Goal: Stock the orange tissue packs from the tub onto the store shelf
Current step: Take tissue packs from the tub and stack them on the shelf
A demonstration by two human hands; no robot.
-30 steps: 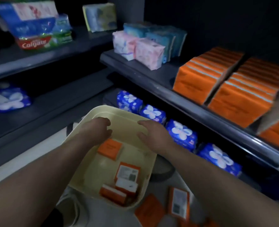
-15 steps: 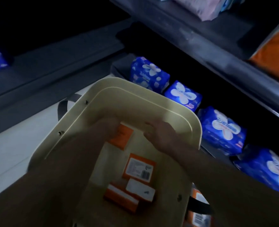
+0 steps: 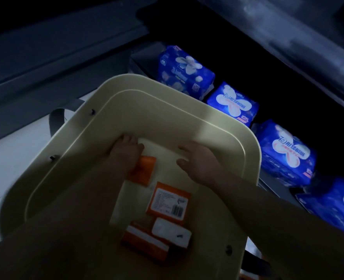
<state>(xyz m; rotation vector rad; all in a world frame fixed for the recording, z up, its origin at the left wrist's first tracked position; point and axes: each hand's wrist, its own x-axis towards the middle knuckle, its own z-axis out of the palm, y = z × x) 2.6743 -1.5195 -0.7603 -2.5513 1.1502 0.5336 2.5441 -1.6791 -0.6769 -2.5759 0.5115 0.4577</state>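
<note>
A cream plastic tub [image 3: 167,91] fills the middle of the head view. Several orange tissue packs lie flat on its bottom: one [image 3: 145,172] at the far end, a label-up one [image 3: 169,201] in the middle, and two more [image 3: 146,239] nearest me. My left hand [image 3: 126,152] is deep in the tub, lying over the left part of the far pack; its fingertips are hidden, so the grip is unclear. My right hand [image 3: 199,162] hovers just right of that pack, fingers apart, holding nothing.
Blue flower-print packs [image 3: 233,104] line the bottom shelf right of the tub. A grey shelf edge [image 3: 288,37] overhangs them at the upper right. White floor [image 3: 15,158] shows to the left, and a grey tub handle [image 3: 56,120] sticks out there.
The view has tilted down, so the upper shelf with orange packs has left the frame. Both hands have sunk deeper into the tub, and the left hand now covers the far orange pack.
</note>
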